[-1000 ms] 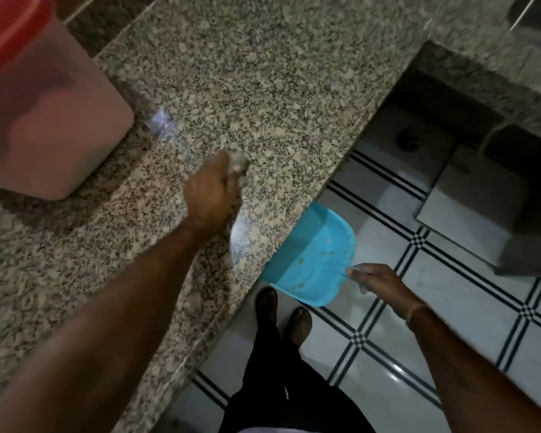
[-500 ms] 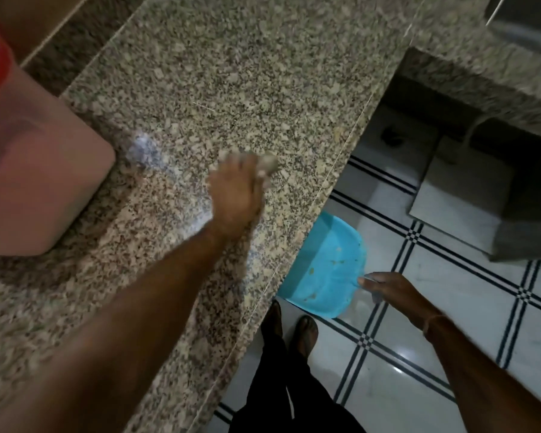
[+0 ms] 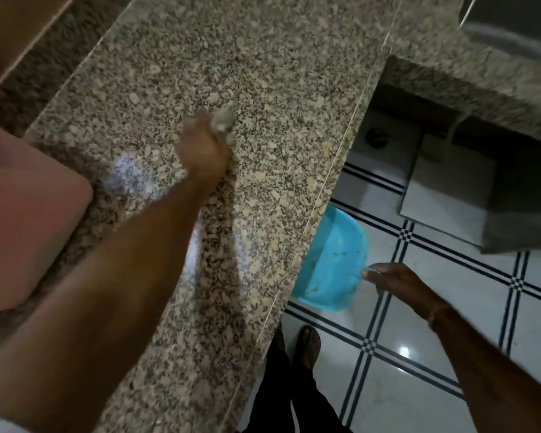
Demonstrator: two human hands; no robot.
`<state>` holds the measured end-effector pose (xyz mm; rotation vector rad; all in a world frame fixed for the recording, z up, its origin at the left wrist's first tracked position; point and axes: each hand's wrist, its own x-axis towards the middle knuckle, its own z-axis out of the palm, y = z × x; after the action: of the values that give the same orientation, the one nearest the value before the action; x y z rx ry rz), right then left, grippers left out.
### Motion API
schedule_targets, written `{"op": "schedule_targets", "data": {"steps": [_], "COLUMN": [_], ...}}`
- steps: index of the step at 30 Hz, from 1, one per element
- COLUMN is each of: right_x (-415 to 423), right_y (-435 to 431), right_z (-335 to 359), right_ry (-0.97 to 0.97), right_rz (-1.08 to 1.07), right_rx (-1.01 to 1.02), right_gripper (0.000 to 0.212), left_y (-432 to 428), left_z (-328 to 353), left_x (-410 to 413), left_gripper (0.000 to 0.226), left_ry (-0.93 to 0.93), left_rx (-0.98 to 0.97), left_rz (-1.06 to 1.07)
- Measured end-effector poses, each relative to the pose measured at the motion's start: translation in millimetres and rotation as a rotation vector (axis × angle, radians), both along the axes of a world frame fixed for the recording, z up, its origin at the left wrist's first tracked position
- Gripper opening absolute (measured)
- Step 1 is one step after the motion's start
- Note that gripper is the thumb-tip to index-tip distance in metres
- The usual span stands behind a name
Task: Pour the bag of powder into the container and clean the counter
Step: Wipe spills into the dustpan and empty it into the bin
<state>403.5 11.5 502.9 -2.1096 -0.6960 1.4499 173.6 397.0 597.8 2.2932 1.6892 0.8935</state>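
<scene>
Two hands grip: left hand [image 3: 202, 148] a cloth [image 3: 221, 121] beside spilled powder [image 3: 128, 173], right hand [image 3: 394, 278] a dustpan [image 3: 334, 260].

Left hand [image 3: 200, 151] with cloth [image 3: 222, 123] swept farther across counter [image 3: 263, 73], away from dustpan [image 3: 334, 264].

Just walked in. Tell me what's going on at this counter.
A person is cleaning spilled powder off the granite counter. The left hand grips a small cloth on the countertop, blurred mid-wipe. The right hand holds a blue dustpan just below the counter's edge. A white powder patch lies beside the pink container.
</scene>
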Motion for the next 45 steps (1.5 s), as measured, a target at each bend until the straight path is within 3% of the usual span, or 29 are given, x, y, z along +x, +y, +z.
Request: {"op": "schedule_targets", "data": {"steps": [2, 5, 6, 8, 10, 11, 13, 17, 20, 24, 38, 42, 45], "right_x": [3.0, 3.5, 3.6, 3.7, 2.0, 1.4, -1.1, -8.5, -14.1, -26.5, -111.2, -126.8, -135.1], "right_y": [3.7, 5.3, 5.1, 1.6, -3.9, -7.9, -13.9, -20.9, -24.5, -33.6, -109.9, -116.6, -119.0], "right_z": [2.8, 7.3, 7.3, 5.4, 1.7, 0.6, -0.3, 6.3, 10.2, 10.0, 11.1, 10.7, 7.3], "right_ry": [0.021, 0.032, 0.03, 0.012, 0.009, 0.01, 0.011, 0.016, 0.023, 0.019, 0.087, 0.107, 0.105], "right_rz": [-0.046, -0.083, -0.078, -0.073, -0.085, -0.097, -0.114, -0.125, -0.129, -0.1, 0.07, 0.087, 0.112], "right_rx": [0.038, 0.056, 0.052, 0.042, 0.049, 0.054, 0.057, 0.062, 0.047, 0.012, 0.009, 0.026, 0.028], "right_gripper": [0.035, 0.036, 0.031, 0.025, 0.028, 0.031, 0.041, 0.035, 0.022, 0.022, 0.021, 0.02, 0.019], "left_y": [-45.7, -115.7, -106.8, -64.8, -16.5, -1.1, 0.0, -67.4, -102.9, -142.9, -310.6, -291.2, -228.1], "left_z": [-7.0, -12.9, -18.3, -21.0, -20.5, -20.5, -20.7, -34.0, -44.5, -29.7, -18.3, 15.5, 17.7], "left_x": [22.2, 38.5, 35.7, 27.4, 17.9, 19.1, 36.6, 61.6, 32.9, -26.0, -219.6, -201.8, -194.7], "left_gripper": [0.023, 0.023, 0.028, 0.037, 0.053, 0.06, 0.065, 0.032, 0.026, 0.03, 0.034, 0.03, 0.031], "left_ry": [-0.067, 0.047, 0.046, 0.047, 0.052, 0.04, -0.015, 0.019, 0.073, 0.078, 0.199, 0.096, 0.023], "left_rx": [-0.04, -0.179, -0.209, -0.188, -0.108, -0.081, -0.032, -0.094, -0.176, -0.176, -0.323, -0.237, -0.118], "left_rz": [-0.332, -0.792, -0.781, -0.544, -0.257, -0.229, -0.408, -0.797, -0.844, -0.906, -0.607, -0.499, -0.25]}}
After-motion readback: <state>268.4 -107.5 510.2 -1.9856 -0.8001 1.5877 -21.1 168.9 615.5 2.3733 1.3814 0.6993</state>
